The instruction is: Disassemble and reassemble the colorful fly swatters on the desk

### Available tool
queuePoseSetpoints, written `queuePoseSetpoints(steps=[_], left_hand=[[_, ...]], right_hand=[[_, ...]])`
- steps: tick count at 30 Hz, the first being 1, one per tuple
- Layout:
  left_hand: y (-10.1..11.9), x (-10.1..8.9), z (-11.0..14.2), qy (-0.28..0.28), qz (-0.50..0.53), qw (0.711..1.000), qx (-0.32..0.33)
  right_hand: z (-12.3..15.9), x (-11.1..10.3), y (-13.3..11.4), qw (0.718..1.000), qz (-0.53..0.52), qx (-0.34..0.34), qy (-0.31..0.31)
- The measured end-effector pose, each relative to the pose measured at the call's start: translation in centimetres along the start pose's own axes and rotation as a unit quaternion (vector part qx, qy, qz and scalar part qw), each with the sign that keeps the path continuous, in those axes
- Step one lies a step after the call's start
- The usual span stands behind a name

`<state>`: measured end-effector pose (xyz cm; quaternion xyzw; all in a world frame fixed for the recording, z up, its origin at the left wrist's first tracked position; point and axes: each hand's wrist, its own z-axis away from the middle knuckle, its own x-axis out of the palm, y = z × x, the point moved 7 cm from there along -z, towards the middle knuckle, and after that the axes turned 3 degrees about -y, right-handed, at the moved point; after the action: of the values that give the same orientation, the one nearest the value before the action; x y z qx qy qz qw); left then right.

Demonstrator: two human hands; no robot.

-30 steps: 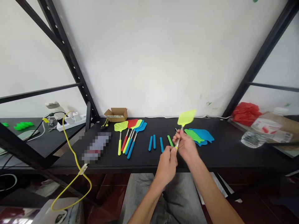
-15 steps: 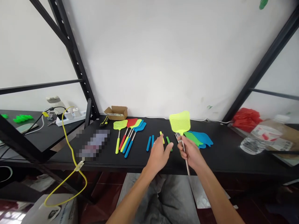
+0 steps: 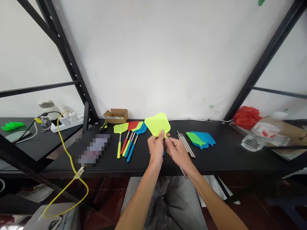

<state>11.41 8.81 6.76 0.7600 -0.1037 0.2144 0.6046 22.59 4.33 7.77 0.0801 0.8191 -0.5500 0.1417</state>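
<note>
A yellow fly swatter head (image 3: 157,124) is held up over the table between my two hands. My left hand (image 3: 156,147) is closed on its lower edge, thumb on the front by the neck. My right hand (image 3: 177,150) pinches the neck, closed round a metal rod (image 3: 184,173) whose lower end sticks out below the hand. Just right of my right hand lie several loose metal rods (image 3: 186,144). Beyond them are a green swatter head (image 3: 195,138) and blue swatter heads (image 3: 208,138). Blue grips under my left hand are mostly hidden.
Several fly swatters with handles (image 3: 128,140) lie in a row on the left of the black table (image 3: 227,156). Behind them stand an open cardboard box (image 3: 116,116) and a black-yellow cutter (image 3: 104,125). A plastic bottle (image 3: 261,132) and red bag (image 3: 247,116) are at right.
My right hand has carried the yellow swatter head and rod leftward. My left hand, open before, has closed on the head. The loose rods on the table are now uncovered.
</note>
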Motion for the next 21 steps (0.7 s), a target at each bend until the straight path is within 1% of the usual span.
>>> queuePoseSetpoints(steps=[1, 2, 3, 4, 6, 7, 8, 10, 12, 14, 15, 16, 17, 19, 20, 21], left_hand=[[0.6, -1.1, -0.8, 0.044, -0.005, 0.999, 0.005], [1.4, -2.5, -1.4, 0.100, -0.010, 0.995, 0.017], [2.3, -3.7, -2.1, 0.131, -0.019, 0.991, 0.036], [3.0, -4.4, -2.6, 0.128, -0.032, 0.990, 0.050], [3.9, -4.7, -3.2, 0.067, -0.065, 0.994, 0.061], [3.9, -4.7, -3.1, 0.039, -0.078, 0.994, 0.059], [3.6, -4.7, -2.7, 0.021, -0.090, 0.994, 0.052], [2.6, -4.5, -1.7, 0.008, -0.103, 0.994, 0.033], [1.5, -4.2, -0.9, 0.005, -0.115, 0.993, 0.018], [0.7, -3.8, -0.5, -0.009, -0.130, 0.991, 0.014], [0.5, -3.6, -0.4, -0.021, -0.139, 0.990, 0.016], [0.3, -3.3, -0.4, -0.034, -0.148, 0.988, 0.019], [0.0, -3.0, -0.4, -0.052, -0.159, 0.986, 0.018], [-0.5, -2.2, -0.2, -0.104, -0.187, 0.977, 0.012], [-0.9, -1.6, 0.0, -0.138, -0.206, 0.969, 0.007], [-1.2, -1.0, 0.4, -0.173, -0.228, 0.958, 0.004]], right_hand=[[0.3, -0.2, -0.2, 0.999, 0.041, -0.009, 0.007], [0.6, -0.6, 0.0, 0.997, 0.076, -0.008, 0.014], [0.8, -1.1, 0.4, 0.994, 0.107, 0.002, 0.020], [0.8, -1.6, 1.2, 0.990, 0.135, 0.019, 0.025], [0.2, -2.9, 3.3, 0.979, 0.190, 0.064, 0.022], [-0.4, -3.4, 4.2, 0.970, 0.227, 0.078, 0.020], [-1.2, -4.1, 5.1, 0.961, 0.258, 0.096, 0.030], [-2.7, -5.2, 6.4, 0.938, 0.319, 0.120, 0.055], [-3.7, -5.8, 6.9, 0.915, 0.372, 0.133, 0.078], [-4.2, -6.1, 6.7, 0.903, 0.398, 0.130, 0.096], [-4.3, -6.1, 6.5, 0.907, 0.391, 0.119, 0.103], [-4.3, -6.0, 6.2, 0.919, 0.363, 0.105, 0.108], [-4.2, -5.8, 6.0, 0.940, 0.311, 0.093, 0.107], [-4.0, -5.1, 5.8, 0.983, 0.140, 0.086, 0.084], [-3.9, -4.5, 5.8, 0.993, 0.042, 0.089, 0.065], [-3.8, -4.0, 5.8, 0.994, -0.046, 0.092, 0.045]])
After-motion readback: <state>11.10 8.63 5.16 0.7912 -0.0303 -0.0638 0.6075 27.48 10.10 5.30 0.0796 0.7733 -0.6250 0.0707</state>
